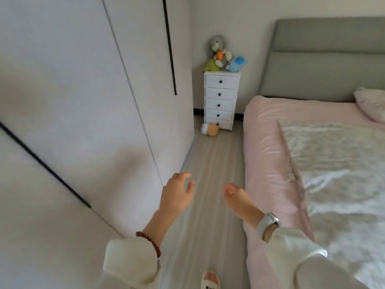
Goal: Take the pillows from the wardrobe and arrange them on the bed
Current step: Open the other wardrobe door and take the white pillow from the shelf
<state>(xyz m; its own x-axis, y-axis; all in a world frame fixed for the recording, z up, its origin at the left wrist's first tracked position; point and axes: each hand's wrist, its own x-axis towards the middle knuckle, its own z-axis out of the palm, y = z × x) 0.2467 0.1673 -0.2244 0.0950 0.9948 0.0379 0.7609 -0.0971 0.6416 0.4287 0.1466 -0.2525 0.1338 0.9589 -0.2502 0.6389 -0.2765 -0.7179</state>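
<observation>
Both hands empty: left hand [177, 195] fingers apart, right hand [237, 200] fingers loosely curled, holding nothing. Wardrobe [83, 101] doors closed at left; one pillow [370, 103] on bed [270, 153]. Step: fetching. Next: open door.

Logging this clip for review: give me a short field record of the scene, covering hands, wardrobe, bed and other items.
left hand: open, empty, near the wardrobe
right hand: open, empty, beside the bed edge
wardrobe: white doors, shut
bed: pink sheet, pale quilt, grey headboard
pillow: one on the bed by the headboard
drawer unit: white, against the far wall, plush toys on top
floor: one plush toy by the drawers
</observation>
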